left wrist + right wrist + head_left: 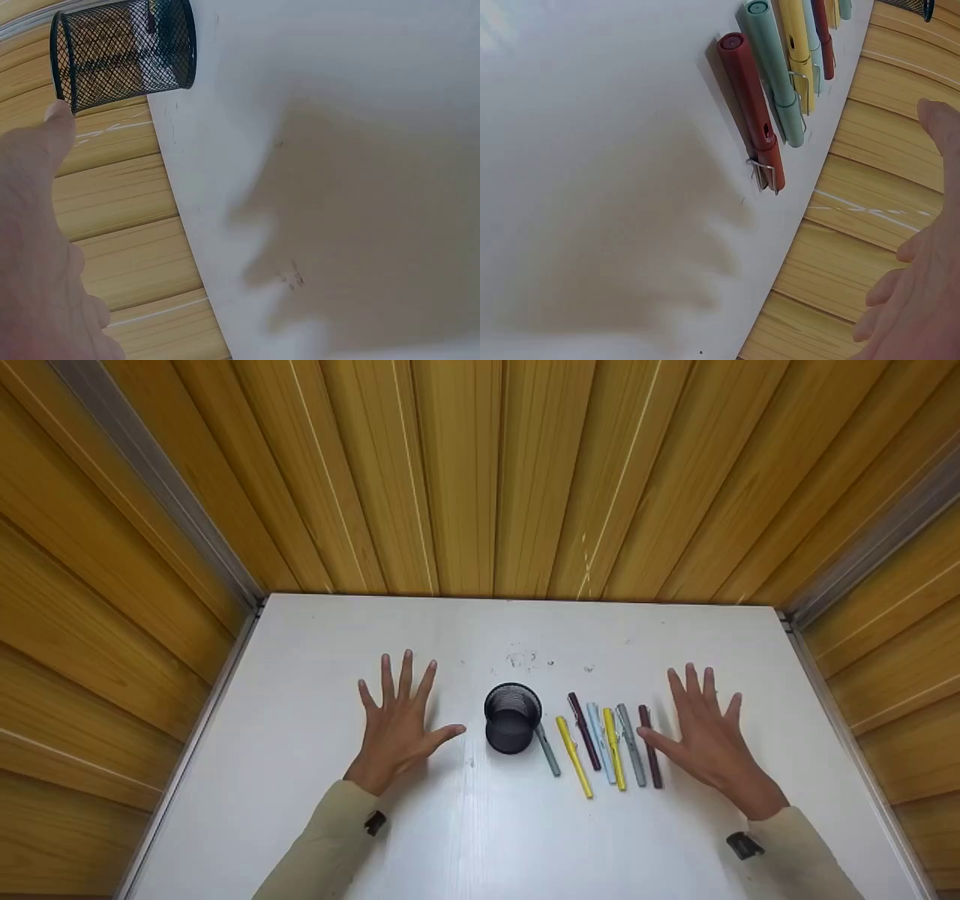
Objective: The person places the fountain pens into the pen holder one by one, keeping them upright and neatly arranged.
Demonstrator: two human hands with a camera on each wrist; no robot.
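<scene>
On the white tabletop [300, 780], black mesh pen cup [511, 727] stands upright at centre. Left hand [397, 727] lies to the cup's left, fingers spread straight, palm down, holding nothing; thumb tip near the cup, not touching. Right hand [705, 739] likewise spread flat and empty, just right of a row of pens [607, 742] lying side by side. Dark red pen [650, 746] is nearest the right thumb. Grey pen [547, 750] lies closest to the cup, contact unclear. Wooden slat walls [495, 472] surround the tabletop
</scene>
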